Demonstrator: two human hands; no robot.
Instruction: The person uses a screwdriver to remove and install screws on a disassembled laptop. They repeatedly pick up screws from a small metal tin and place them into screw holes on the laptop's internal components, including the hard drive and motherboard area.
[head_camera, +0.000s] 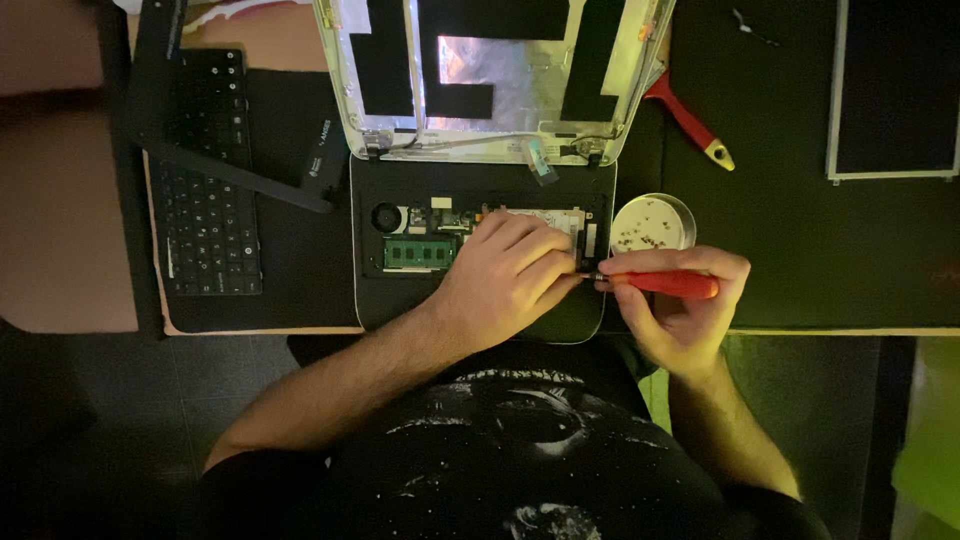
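So the opened laptop base (480, 250) sits at the front edge of the dark mat (800, 200), bottom cover off, with the fan, a green memory stick (420, 253) and the board showing. The left hand (510, 275) lies palm down over the right half of those internals, fingers curled and bunched, fingertips right by the tip of the red-handled screwdriver (665, 284). The right hand (685, 300) is wrapped around that screwdriver's handle, holding it nearly flat and pointing left, tip at the base's right side. Whether the tip actually sits in a screw, can't tell, the fingers hide it.

Just beside the right hand, touching the base's right edge, there's 1 small round dish (652, 222) with tiny screws in it. The stripped display lid (495, 75) stands behind the base. A loose keyboard (205, 170) lies off to the left, a second red-handled tool (690, 120) and a flat panel (895, 90) to the right.
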